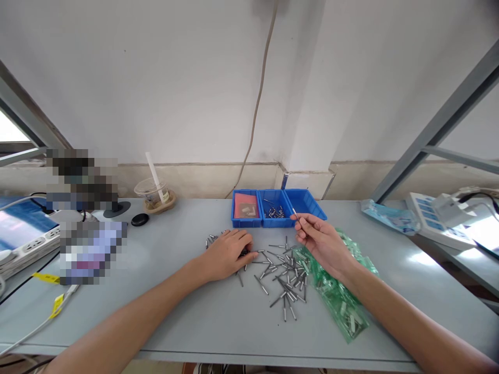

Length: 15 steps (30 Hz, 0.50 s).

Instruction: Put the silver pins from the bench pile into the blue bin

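Observation:
My right hand pinches a thin metal pin between thumb and fingers, its bright tip pointing up and left, in front of the blue bins. On the table, my left hand lies palm down with its thumb apart, over some metal pins that it partly hides. Between the hands spreads a loose heap of similar pins, each with a thicker silver section and a darker thin shaft. A green plastic bag lies under my right wrist, with pieces inside.
Three blue bins stand against the wall: the left bin holds a reddish sheet, the middle bin several pins, the right bin nothing visible. A round black lid and a clear cup are at left. Power strips and cables lie at the sides.

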Each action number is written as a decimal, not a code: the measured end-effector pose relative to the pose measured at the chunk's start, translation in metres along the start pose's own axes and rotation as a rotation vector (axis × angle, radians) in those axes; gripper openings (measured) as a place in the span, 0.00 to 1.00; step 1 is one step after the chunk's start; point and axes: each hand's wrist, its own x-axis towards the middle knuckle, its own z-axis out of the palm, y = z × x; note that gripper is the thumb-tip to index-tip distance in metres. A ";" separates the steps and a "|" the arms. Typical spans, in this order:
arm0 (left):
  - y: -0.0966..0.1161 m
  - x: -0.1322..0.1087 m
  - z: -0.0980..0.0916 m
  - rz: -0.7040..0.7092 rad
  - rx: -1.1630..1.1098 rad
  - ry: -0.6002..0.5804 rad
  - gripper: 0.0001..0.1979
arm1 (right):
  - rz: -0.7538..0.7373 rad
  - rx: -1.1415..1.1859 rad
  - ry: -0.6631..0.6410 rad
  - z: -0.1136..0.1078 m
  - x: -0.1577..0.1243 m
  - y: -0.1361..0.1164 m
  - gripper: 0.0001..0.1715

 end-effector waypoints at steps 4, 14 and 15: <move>0.000 0.000 0.000 0.001 -0.003 0.000 0.13 | 0.012 0.007 0.003 0.000 -0.001 -0.001 0.19; -0.001 0.000 0.000 0.013 0.006 0.003 0.12 | -0.091 -0.205 0.061 0.003 -0.004 0.000 0.17; -0.001 0.000 0.000 0.013 0.005 0.005 0.12 | -0.124 -0.264 0.080 0.003 -0.003 0.000 0.17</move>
